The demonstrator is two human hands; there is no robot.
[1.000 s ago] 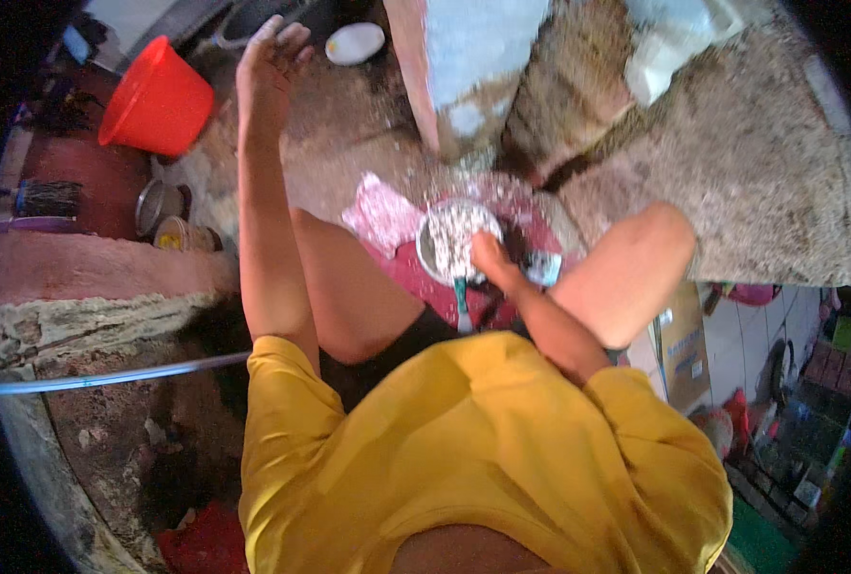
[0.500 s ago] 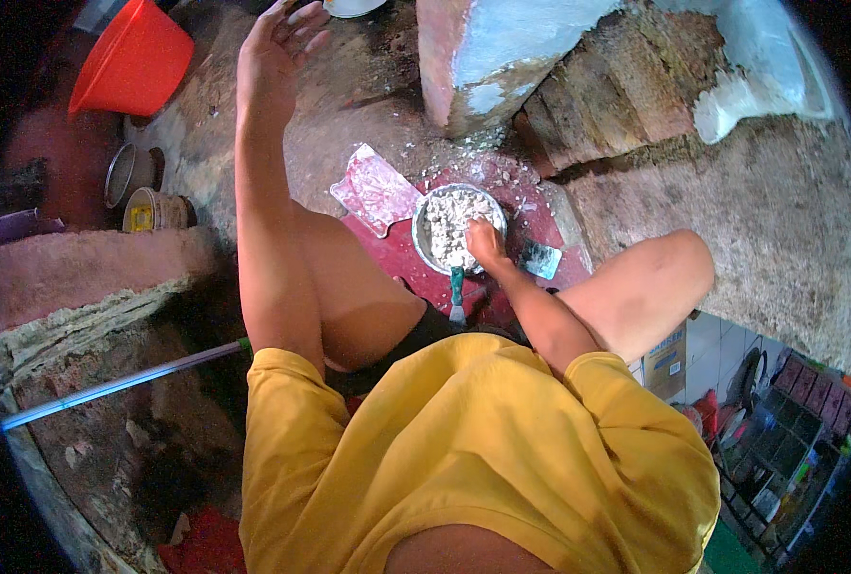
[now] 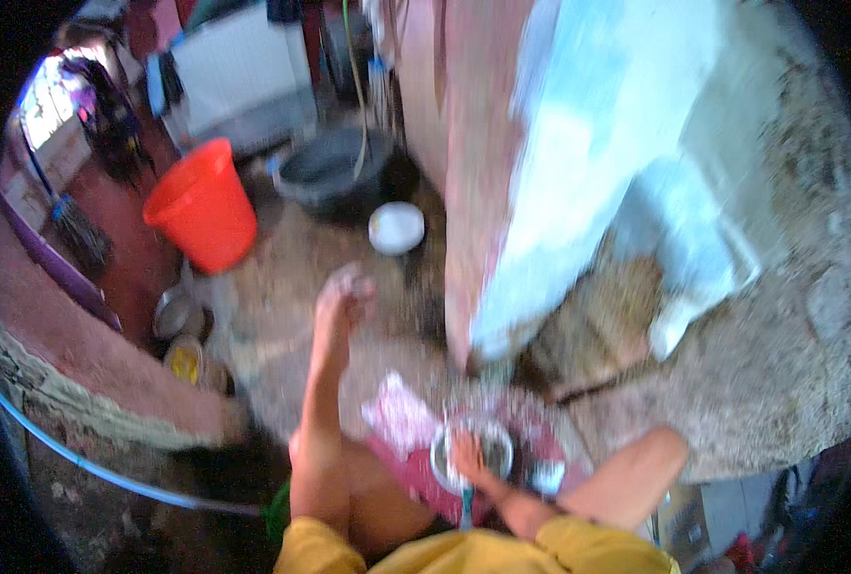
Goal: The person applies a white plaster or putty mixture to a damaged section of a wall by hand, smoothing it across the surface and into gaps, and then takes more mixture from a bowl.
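My right hand (image 3: 467, 453) is in a round metal bowl (image 3: 508, 461), its fingers stretched out over the pale contents. Half a second ago white lumpy material filled this bowl; blur now hides its detail. My left hand (image 3: 351, 293) is raised in front of me over the floor, touching nothing I can see, its fingers smeared by motion. Left of the bowl lies a flat piece dusted with white (image 3: 402, 416). A scraper with a green handle (image 3: 467, 507) is at the bowl's near side. On the right is a small pale flat piece (image 3: 546, 476).
Bowl and pieces rest on a red surface (image 3: 406, 469) between my legs. A peeling blue-white wall (image 3: 559, 143) rises ahead. Further off are a red bucket (image 3: 206, 210), a dark basin (image 3: 335, 167) and a white container (image 3: 397, 228). A blue pole (image 3: 129, 486) lies left.
My view has tilted up, bringing the basin and the far room into sight. My right hand's fingers were bunched in the white material and now stretch out. My left hand stays raised.
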